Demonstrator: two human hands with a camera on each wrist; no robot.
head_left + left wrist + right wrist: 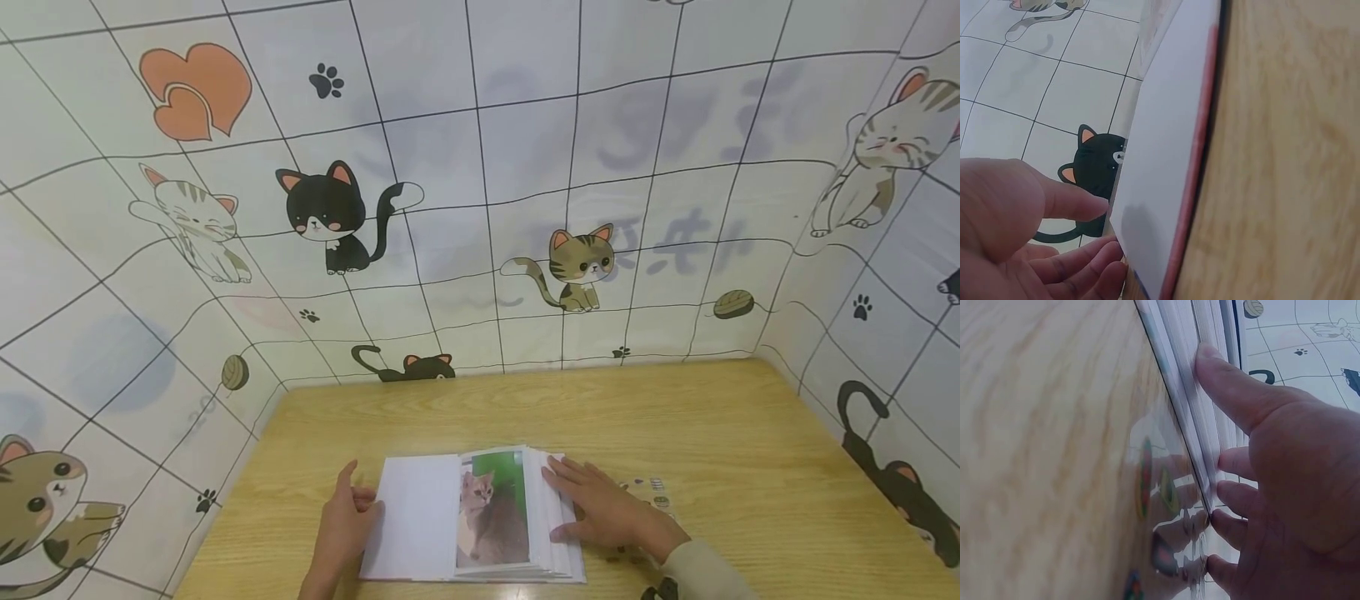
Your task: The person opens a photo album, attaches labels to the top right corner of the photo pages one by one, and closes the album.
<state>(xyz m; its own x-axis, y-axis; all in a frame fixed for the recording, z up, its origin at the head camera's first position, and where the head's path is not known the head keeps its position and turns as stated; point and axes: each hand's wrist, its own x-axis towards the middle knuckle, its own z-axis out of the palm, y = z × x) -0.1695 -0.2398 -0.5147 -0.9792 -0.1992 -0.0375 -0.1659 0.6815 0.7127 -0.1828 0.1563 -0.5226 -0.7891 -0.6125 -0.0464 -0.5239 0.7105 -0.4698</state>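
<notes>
A photo album (420,517) lies spread on the wooden table, its blank white inside cover on the left. On its top right-hand page is a photo (491,517) of a cat before a green background. My left hand (345,521) is beside the outer edge of the cover, and in the left wrist view the thumb and loosely bent fingers (1094,265) are at that edge. With fingers spread, my right hand (600,504) rests against the fanned page edges (1194,394) on the right. A transparent sticker sheet (660,502) lies partly hidden under the right hand and wrist.
The wooden table (525,408) is bordered at the back and sides by a white grid sheet (450,250) printed with cartoon cats. A dark small object (660,592) shows at the bottom edge, near the right sleeve (708,571).
</notes>
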